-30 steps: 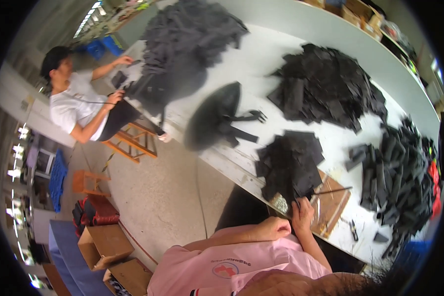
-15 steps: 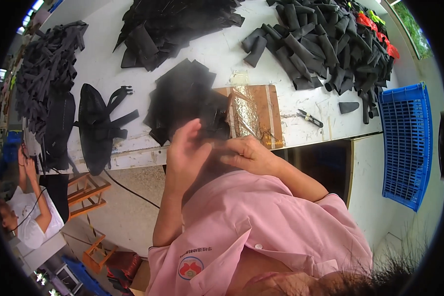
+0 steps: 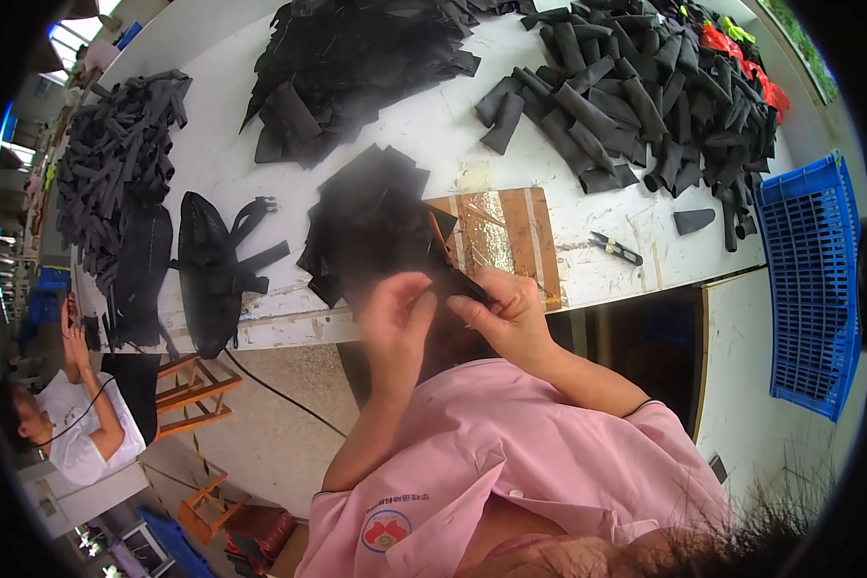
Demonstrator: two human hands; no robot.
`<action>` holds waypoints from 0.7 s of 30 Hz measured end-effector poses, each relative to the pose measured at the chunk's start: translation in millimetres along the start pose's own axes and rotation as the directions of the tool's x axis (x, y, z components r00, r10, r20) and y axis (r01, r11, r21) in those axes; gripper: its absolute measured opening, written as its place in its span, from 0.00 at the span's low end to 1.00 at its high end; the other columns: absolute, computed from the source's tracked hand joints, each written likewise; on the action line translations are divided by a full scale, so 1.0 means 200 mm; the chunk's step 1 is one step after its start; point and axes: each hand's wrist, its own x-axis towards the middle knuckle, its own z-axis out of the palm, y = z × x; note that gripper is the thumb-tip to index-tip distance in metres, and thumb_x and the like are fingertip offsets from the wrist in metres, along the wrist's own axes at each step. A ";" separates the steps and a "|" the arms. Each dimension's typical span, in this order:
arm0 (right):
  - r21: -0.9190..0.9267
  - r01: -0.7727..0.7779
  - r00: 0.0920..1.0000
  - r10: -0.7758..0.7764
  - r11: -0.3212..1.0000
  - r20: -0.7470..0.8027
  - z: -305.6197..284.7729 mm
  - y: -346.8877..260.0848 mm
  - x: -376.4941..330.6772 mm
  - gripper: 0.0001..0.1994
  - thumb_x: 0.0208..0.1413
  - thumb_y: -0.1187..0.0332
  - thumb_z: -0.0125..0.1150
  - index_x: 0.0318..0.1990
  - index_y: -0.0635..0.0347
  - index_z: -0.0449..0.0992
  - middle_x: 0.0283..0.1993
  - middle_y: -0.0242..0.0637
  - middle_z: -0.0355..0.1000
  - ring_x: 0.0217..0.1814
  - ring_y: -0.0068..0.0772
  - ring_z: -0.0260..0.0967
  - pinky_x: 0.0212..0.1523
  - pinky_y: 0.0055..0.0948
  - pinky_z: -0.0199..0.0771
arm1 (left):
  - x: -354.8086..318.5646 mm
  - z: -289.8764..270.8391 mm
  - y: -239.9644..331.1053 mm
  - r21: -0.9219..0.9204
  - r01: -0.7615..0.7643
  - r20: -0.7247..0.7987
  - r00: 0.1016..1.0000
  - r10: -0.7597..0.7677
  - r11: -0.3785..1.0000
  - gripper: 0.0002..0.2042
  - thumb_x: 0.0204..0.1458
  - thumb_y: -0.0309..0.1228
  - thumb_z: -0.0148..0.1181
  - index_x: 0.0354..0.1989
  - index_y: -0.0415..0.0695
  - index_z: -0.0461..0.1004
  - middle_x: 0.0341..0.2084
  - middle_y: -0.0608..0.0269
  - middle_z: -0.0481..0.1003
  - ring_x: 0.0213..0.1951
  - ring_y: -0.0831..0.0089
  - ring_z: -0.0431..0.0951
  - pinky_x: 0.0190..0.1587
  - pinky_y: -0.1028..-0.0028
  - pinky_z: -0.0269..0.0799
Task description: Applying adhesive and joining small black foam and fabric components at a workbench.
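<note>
At the table's front edge, my right hand [image 3: 511,310] is closed, thumb against fingers, on a dark piece of black fabric [image 3: 467,285]. My left hand [image 3: 397,313] is close by on the left, its bent fingers and thumb smeared by motion, so its grip cannot be read. Just beyond the hands spreads a stack of flat black fabric pieces [image 3: 366,217]. Right of that stack lies a brown board [image 3: 525,226] with clear tape across it. The far side of the held piece is hard to make out against the dark stack.
Black rolled pieces [image 3: 607,96] heap at the far right, flat black pieces [image 3: 347,77] at the back, dark strips [image 3: 120,144] at the left. A black strapped pouch [image 3: 207,270], thread snips [image 3: 617,249] and a blue crate [image 3: 809,289] are around. A co-worker [image 3: 82,414] sits at far left.
My left hand has come down and to the right, and its raised fingers are now bent. A black piece now shows in my right hand. The whole view has shifted slightly.
</note>
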 end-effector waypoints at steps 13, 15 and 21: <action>-0.585 0.332 0.910 -0.415 0.740 -0.009 -0.01 0.04 0.03 0.09 0.27 0.75 0.64 0.20 0.59 0.68 0.18 0.35 0.62 0.18 0.37 0.63 0.17 0.31 0.62 | -0.03 0.08 0.09 -0.062 0.130 0.025 0.991 -0.128 0.990 0.06 0.47 0.25 0.56 0.23 0.37 0.69 0.16 0.72 0.68 0.19 0.89 0.63 0.20 0.87 0.58; -0.656 0.356 0.901 -0.431 0.666 0.051 -0.03 0.04 -0.01 0.11 0.25 0.76 0.63 0.20 0.59 0.68 0.20 0.35 0.61 0.20 0.37 0.63 0.18 0.31 0.63 | -0.04 0.06 0.07 -0.133 0.184 0.061 0.982 -0.178 0.974 0.04 0.48 0.24 0.55 0.25 0.37 0.69 0.17 0.72 0.69 0.19 0.90 0.63 0.19 0.87 0.58; -0.655 0.345 0.939 -0.246 0.672 0.242 -0.01 -0.01 0.00 0.13 0.33 0.66 0.64 0.26 0.59 0.68 0.24 0.37 0.62 0.25 0.39 0.65 0.24 0.35 0.66 | -0.04 -0.03 0.07 -0.149 0.286 0.025 0.958 -0.285 0.947 0.04 0.45 0.24 0.55 0.27 0.37 0.71 0.19 0.68 0.71 0.20 0.87 0.67 0.19 0.85 0.60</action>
